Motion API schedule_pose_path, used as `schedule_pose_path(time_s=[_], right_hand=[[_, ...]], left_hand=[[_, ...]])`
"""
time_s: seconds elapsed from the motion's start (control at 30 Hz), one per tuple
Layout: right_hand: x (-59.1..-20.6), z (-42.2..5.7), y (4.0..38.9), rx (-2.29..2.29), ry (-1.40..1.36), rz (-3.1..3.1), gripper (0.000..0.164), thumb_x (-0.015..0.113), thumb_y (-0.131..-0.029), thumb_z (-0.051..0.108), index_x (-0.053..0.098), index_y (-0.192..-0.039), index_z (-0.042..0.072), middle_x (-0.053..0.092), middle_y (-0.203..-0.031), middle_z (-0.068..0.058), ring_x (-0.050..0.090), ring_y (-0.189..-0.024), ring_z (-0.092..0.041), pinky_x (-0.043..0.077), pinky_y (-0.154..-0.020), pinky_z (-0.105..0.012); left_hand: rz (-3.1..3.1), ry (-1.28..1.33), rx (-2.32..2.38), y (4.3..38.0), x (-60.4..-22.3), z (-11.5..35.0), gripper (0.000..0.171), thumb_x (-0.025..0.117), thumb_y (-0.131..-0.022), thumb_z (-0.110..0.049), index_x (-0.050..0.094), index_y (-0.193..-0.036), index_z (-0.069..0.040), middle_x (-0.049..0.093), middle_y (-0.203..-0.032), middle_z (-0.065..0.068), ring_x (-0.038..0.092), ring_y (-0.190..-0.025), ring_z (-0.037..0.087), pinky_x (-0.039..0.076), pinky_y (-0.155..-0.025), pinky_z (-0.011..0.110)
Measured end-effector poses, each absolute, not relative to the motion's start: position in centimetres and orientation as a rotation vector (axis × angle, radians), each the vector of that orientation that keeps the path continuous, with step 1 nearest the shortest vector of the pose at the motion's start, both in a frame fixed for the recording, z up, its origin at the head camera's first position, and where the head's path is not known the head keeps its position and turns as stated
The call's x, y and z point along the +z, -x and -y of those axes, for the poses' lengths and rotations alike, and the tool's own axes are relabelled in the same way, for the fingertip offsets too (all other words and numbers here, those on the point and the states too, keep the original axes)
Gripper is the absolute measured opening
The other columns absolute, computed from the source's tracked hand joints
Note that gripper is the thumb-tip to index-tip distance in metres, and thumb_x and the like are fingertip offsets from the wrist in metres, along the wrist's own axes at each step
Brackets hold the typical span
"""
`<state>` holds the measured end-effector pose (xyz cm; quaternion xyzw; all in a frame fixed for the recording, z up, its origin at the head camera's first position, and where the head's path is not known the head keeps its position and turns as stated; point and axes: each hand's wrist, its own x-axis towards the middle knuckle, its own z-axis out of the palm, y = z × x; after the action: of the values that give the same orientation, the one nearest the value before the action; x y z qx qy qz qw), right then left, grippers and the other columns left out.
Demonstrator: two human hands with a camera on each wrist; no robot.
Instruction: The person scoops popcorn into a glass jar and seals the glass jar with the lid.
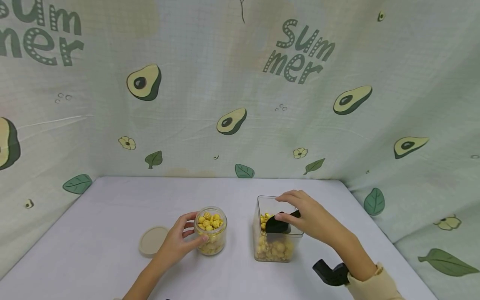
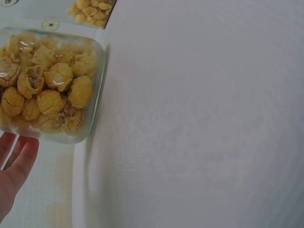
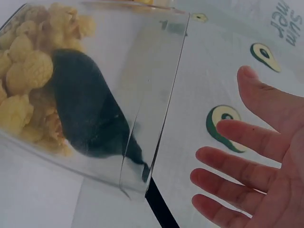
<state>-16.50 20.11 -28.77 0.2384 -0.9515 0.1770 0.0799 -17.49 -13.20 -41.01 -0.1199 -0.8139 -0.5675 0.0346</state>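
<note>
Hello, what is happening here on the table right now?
A person works with two containers of yellow snack balls. The left hand holds a small round jar, filled to the top. The right hand holds the handle of a black scoop inside a square clear box, which is partly filled. A beige lid lies on the table left of the jar.

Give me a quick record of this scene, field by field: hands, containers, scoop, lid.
left hand: holds the round jar
round jar: open, filled with yellow snacks
right hand: holds the black scoop by its handle
black scoop: inside the square container
square container: clear, partly filled with the same snacks
lid: flat on table, left of jar
</note>
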Motion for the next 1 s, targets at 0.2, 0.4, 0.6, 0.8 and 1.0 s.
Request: schedule_pose_path(time_s=[0.2,0.4,0.6,0.8,1.0], right_hand=[[-28.9,-18.8,16.1,0.706,-0.746,2.827,0.062,0.063,-0.082,0.049,0.052,-0.131,0.013,0.051,-0.132,-0.004,0.046,-0.125,-0.026,0.042,-0.1,-0.049],[-29.6,-17.2,15.6,0.842,-0.779,2.777,0.067,0.064,-0.079,0.051,0.048,-0.133,0.016,0.05,-0.136,-0.001,0.044,-0.128,-0.023,0.04,-0.103,-0.049],[-30.7,-15.4,15.1,0.974,-0.818,2.74,0.068,0.067,-0.077,0.049,0.047,-0.134,0.017,0.049,-0.137,0.001,0.041,-0.131,-0.023,0.039,-0.104,-0.047],[-31.7,-13.6,14.8,1.084,-0.908,2.684,0.069,0.069,-0.077,0.046,0.046,-0.135,0.017,0.049,-0.136,0.003,0.044,-0.129,-0.019,0.041,-0.103,-0.043],[-32.7,-11.8,14.6,1.17,-0.943,2.619,0.068,0.072,-0.078,0.04,0.046,-0.135,0.016,0.048,-0.136,0.006,0.05,-0.12,-0.016,0.046,-0.099,-0.039]], left_hand=[[2.498,0.37,-1.757,17.5,-41.0,13.2,0.069,0.077,-0.076,-0.024,0.042,-0.133,-0.008,0.045,-0.135,0.01,0.047,-0.115,0.023,0.046,-0.098,0.034],[2.49,0.371,-1.757,17.5,-41.0,13.2,0.068,0.077,-0.076,-0.023,0.042,-0.133,-0.008,0.045,-0.135,0.01,0.047,-0.114,0.022,0.047,-0.097,0.033],[2.481,0.378,-1.762,17.5,-41.0,13.1,0.068,0.077,-0.076,-0.023,0.042,-0.133,-0.007,0.045,-0.135,0.01,0.048,-0.114,0.023,0.047,-0.097,0.034],[2.481,0.372,-1.753,17.4,-41.1,13.1,0.068,0.077,-0.076,-0.023,0.043,-0.132,-0.008,0.046,-0.135,0.01,0.048,-0.114,0.022,0.047,-0.097,0.033],[2.477,0.38,-1.74,17.4,-41.1,13.0,0.067,0.077,-0.076,-0.022,0.043,-0.132,-0.007,0.046,-0.134,0.01,0.049,-0.113,0.023,0.047,-0.096,0.034]])
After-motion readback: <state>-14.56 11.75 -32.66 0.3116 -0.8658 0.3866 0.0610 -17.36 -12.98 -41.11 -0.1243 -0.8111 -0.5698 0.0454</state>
